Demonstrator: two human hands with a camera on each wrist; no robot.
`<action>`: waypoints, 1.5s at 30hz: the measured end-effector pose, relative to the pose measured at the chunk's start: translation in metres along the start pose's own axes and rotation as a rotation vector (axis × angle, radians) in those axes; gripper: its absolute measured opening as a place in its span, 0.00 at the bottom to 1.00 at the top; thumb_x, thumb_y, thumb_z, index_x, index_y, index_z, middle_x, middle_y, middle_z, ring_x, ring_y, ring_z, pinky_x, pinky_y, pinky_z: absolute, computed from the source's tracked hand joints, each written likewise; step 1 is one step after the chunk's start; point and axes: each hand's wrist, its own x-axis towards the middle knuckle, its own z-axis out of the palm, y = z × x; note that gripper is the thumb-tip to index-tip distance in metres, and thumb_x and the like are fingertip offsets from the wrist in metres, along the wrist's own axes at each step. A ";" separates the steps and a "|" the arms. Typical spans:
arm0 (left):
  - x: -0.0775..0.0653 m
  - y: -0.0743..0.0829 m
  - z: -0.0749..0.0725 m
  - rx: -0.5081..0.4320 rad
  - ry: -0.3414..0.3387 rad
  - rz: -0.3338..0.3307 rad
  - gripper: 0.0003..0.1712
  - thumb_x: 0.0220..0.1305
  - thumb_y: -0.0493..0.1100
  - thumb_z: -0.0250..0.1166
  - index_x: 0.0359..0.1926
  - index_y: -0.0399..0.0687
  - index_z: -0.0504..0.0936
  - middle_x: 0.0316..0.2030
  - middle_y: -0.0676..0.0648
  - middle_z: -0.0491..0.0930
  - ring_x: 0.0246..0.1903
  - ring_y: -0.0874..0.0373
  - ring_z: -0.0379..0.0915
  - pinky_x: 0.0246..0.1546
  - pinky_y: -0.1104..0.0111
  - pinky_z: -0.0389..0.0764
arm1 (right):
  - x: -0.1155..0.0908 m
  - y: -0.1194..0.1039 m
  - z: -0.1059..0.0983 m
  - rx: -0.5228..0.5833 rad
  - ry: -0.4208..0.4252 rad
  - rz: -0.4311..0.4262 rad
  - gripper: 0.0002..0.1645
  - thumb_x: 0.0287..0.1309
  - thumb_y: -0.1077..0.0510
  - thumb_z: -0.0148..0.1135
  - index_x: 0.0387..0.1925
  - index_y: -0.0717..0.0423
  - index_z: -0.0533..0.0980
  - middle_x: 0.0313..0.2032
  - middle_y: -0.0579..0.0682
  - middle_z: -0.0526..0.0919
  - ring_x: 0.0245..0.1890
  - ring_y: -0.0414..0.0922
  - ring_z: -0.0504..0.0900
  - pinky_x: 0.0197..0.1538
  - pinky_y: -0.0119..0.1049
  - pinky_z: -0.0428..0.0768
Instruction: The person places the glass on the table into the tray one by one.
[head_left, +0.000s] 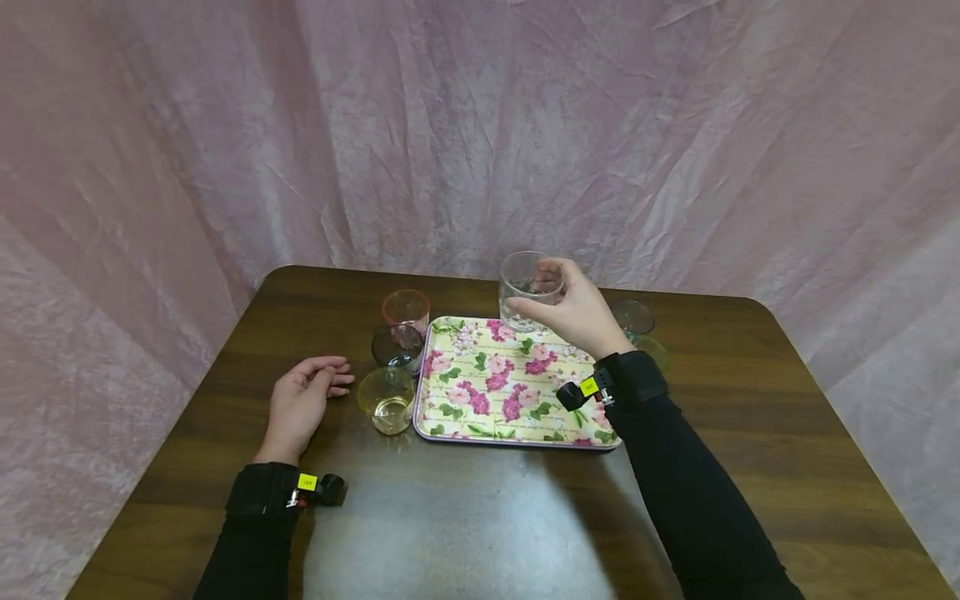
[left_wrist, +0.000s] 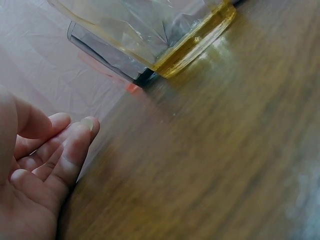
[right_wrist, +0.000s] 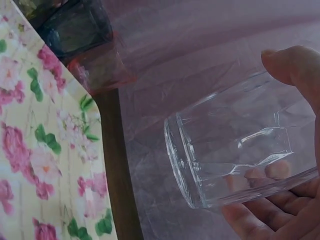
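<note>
My right hand grips a clear drinking glass, thumb on one side and fingers on the other. In the head view the glass is upright at the far edge of a floral tray; the right wrist view shows its base raised above the tray's level. My left hand rests on the table with fingers loosely bent, holding nothing. Nearest to it stands a yellow glass, with a dark glass and a red-rimmed glass behind, all along the tray's left side.
Right of the tray, partly behind my right arm, stand a dark-tinted glass and a greenish glass. The wooden table has rounded far corners. A pink curtain hangs just beyond its far edge.
</note>
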 end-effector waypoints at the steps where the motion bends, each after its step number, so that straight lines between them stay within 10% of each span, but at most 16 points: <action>1: 0.000 0.000 0.001 -0.001 0.000 0.003 0.21 0.88 0.42 0.52 0.68 0.34 0.81 0.64 0.30 0.83 0.45 0.71 0.86 0.48 0.76 0.89 | 0.001 -0.001 0.001 -0.002 -0.003 0.001 0.55 0.68 0.37 0.75 0.84 0.51 0.59 0.73 0.55 0.72 0.71 0.53 0.74 0.75 0.54 0.75; 45: -0.004 0.005 0.010 -0.015 -0.003 0.019 0.20 0.88 0.40 0.52 0.66 0.32 0.82 0.62 0.29 0.84 0.45 0.69 0.87 0.48 0.76 0.89 | 0.034 0.015 0.056 -0.001 -0.032 0.043 0.54 0.65 0.34 0.77 0.80 0.51 0.63 0.72 0.54 0.74 0.71 0.54 0.74 0.73 0.56 0.77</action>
